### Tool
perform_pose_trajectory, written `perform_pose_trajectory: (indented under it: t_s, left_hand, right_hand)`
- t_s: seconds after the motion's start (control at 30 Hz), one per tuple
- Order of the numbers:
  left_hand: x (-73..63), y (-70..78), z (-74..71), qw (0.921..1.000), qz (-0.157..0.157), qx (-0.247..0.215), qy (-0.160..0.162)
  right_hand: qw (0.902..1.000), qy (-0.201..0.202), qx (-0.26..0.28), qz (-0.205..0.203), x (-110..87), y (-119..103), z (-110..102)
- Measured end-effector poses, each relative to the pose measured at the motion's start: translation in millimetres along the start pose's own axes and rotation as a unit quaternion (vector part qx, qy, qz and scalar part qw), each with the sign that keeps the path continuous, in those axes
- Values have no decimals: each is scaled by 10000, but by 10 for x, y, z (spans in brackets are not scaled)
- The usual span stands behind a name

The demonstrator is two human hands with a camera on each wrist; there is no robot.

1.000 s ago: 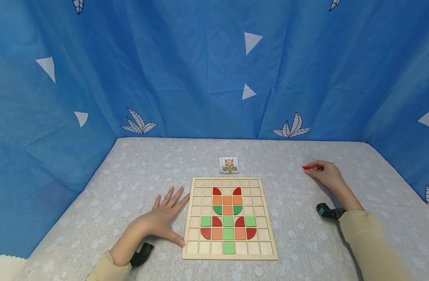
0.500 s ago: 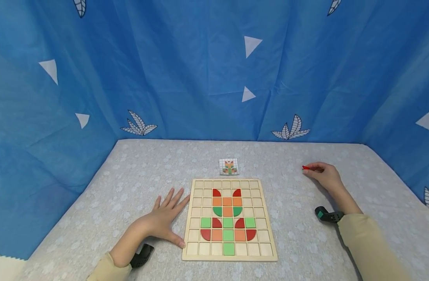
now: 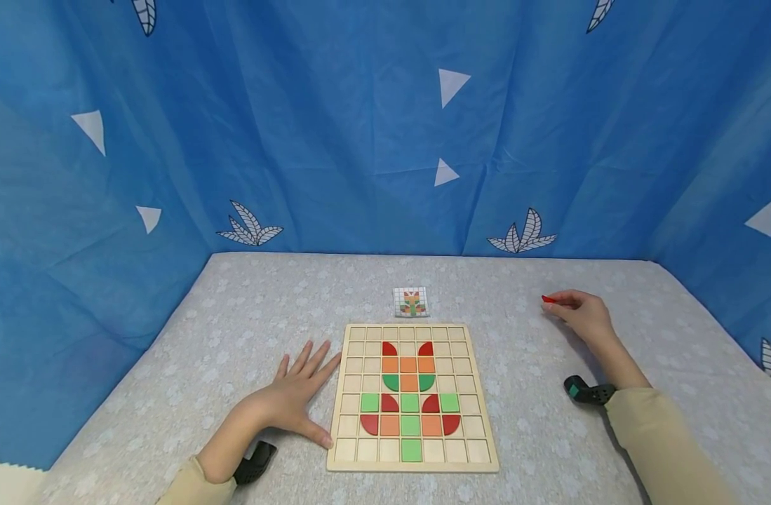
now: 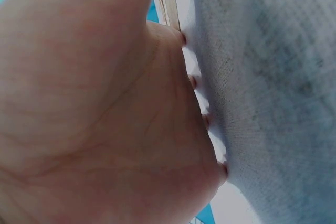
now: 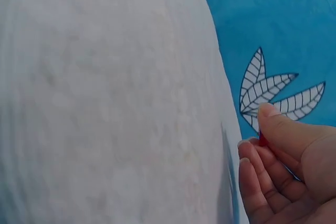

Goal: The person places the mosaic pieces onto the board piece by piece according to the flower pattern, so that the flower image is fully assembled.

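Note:
My right hand (image 3: 581,311) pinches a small red piece (image 3: 548,299) between thumb and fingers, over the cloth to the right of the board. In the right wrist view only a bit of that red piece (image 5: 263,139) shows under the thumb; its full shape is hidden. My left hand (image 3: 293,400) lies with fingers spread on the cloth, its fingertip and thumb at the left edge of the wooden grid board (image 3: 350,449). Red, orange and green tiles sit in the board's cells, among them a light green square (image 3: 412,450) in the bottom row.
A small printed pattern card (image 3: 410,301) lies just behind the board. The patterned grey tablecloth (image 3: 284,287) reaches back to a blue curtain (image 3: 360,140) with white leaf and triangle prints. Each wrist wears a black camera band (image 3: 588,391).
My right hand keeps its pinch and shifts very slightly, the red piece turning a little in the fingers. The left hand stays in place, and the head view tilts up a little.

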State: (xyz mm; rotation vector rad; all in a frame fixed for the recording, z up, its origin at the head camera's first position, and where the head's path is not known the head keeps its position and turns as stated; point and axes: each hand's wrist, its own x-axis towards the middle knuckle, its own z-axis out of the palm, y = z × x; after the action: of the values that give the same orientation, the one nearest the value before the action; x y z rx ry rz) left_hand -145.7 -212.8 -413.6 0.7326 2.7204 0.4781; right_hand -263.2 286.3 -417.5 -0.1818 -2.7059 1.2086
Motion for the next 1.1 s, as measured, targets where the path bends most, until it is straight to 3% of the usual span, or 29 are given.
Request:
perform_pose_trajectory:
  t_s: [0.33, 0.57, 0.83, 1.1]
  left_hand:
    - [6, -1, 1, 10000, -13, 35, -13]
    - [1, -5, -1, 10000, 4, -32, -10]
    - [6, -17, 9, 10000, 38, -60, -2]
    - [12, -38, 22, 10000, 34, -85, 26]
  right_hand:
    - [9976, -54, 98, -679, -63, -240, 110]
    - [9915, 48, 280, -1272, -80, -351, 370]
    - [9823, -581, 558, -1694, -426, -938, 647]
    - [9674, -1193, 725, -2111, -667, -1174, 953]
